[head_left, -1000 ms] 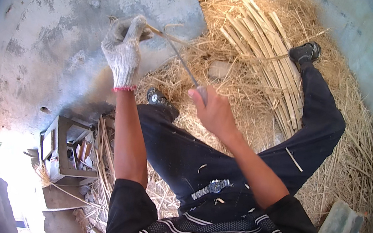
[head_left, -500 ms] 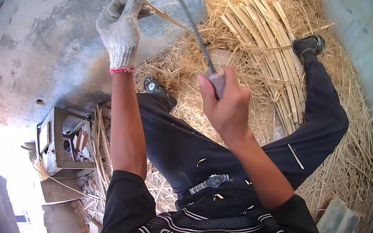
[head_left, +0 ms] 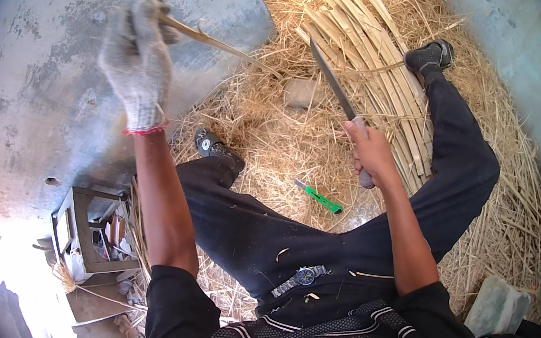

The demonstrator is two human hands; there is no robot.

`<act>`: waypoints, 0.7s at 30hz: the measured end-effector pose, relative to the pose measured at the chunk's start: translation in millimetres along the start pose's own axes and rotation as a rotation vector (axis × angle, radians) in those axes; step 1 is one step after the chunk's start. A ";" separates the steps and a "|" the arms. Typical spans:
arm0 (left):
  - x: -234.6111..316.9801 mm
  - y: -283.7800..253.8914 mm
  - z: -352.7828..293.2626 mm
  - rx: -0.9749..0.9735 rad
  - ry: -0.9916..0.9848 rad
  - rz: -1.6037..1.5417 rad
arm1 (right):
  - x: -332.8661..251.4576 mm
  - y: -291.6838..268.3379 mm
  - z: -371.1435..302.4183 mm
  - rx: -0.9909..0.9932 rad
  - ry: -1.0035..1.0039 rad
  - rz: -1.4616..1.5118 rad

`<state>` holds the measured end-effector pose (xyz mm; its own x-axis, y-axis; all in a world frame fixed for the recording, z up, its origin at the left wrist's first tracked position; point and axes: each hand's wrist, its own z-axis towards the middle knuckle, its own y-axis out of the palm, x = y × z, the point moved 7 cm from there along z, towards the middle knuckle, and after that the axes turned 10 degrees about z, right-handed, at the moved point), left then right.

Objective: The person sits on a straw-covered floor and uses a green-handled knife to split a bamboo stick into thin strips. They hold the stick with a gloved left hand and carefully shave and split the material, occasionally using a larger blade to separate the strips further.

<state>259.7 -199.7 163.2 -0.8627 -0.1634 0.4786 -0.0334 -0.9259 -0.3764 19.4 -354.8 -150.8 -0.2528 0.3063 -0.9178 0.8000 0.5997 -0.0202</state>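
Observation:
My left hand, in a whitish knit work glove with a red cuff, is raised at the upper left. Its fingers are closed on one end of a thin bamboo strip, which slopes away to the right with a small curl near the glove. My bare right hand grips the handle of a long knife. The dark blade points up and left, apart from the strip. On the shavings between my legs lies a green utility knife.
A bundle of split bamboo strips lies by my right foot on shavings. A brick-like block sits ahead. A wristwatch rests on my lap. Walls rise left and right; a wooden stool frame holding odds and ends is lower left.
My left hand has moved left with the strip. My right hand has drawn right and lower, swinging the blade clear of the strip. The green utility knife has come into sight.

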 end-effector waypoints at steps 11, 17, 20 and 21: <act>84.6 -26.6 35.3 0.077 0.188 0.200 | -88.1 -24.1 -104.1 -0.038 -0.265 0.264; 83.3 -13.5 28.0 -0.014 0.082 -0.186 | -158.2 5.5 -183.4 -0.071 -0.814 -0.017; 88.8 -12.6 27.6 0.008 0.061 -0.265 | -166.9 25.0 -203.1 -0.089 -0.840 -0.048; 88.6 -17.1 25.3 0.018 0.049 -0.280 | -161.7 30.7 -200.0 -0.062 -0.801 -0.134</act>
<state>196.6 -207.0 232.1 -0.8445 0.1158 0.5228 -0.2651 -0.9387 -0.2203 -24.0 -238.0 76.3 0.1405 -0.3791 -0.9146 0.7532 0.6405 -0.1498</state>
